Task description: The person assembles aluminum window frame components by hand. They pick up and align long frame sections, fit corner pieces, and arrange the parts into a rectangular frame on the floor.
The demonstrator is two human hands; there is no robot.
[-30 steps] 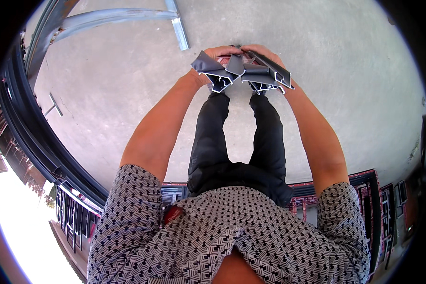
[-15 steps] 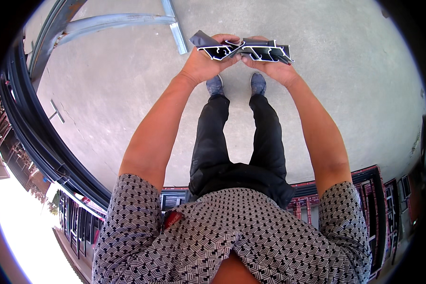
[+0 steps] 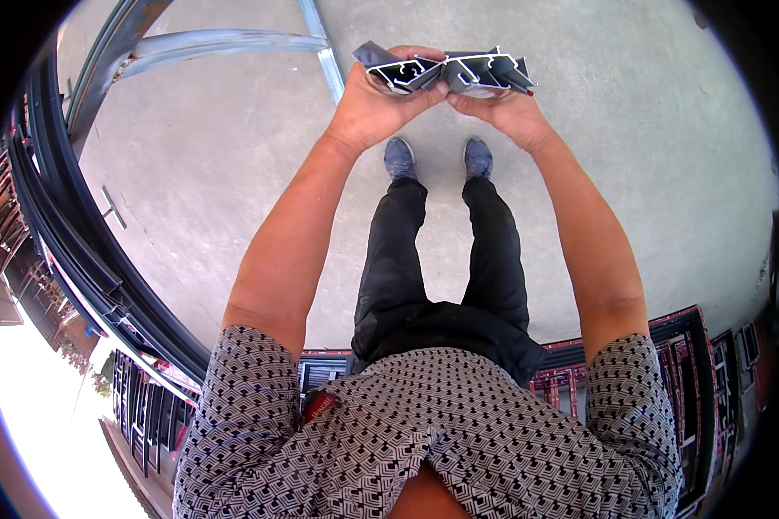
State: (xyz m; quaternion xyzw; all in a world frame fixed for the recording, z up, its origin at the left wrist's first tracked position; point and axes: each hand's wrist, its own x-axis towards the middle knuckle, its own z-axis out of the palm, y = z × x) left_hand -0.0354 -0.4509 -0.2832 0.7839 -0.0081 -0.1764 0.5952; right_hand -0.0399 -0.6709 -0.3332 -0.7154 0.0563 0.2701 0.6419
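Out in front of me, above my feet, I hold dark metal profiles with hollow, bright-edged cut ends turned up toward me. My left hand (image 3: 374, 108) is closed round the left profile (image 3: 404, 74), thumb along its near side. Closed on the right profile (image 3: 485, 71) is my right hand (image 3: 502, 112), its thumb near the left thumb in the middle. Both profiles meet side by side between the thumbs. The fingers on the far side are mostly hidden behind the metal.
A bluish steel frame (image 3: 225, 41) stands on the concrete floor (image 3: 606, 173) at the far left. Long black profiles (image 3: 86, 242) run in a bundle down the left side. A small metal T-shaped piece (image 3: 112, 208) lies near them. Red-and-black stacked frames (image 3: 571, 381) are behind me.
My hands have risen slightly away from me with the profiles. The right profile's end shows more tilted, and its far edge sits higher. My grip stays the same.
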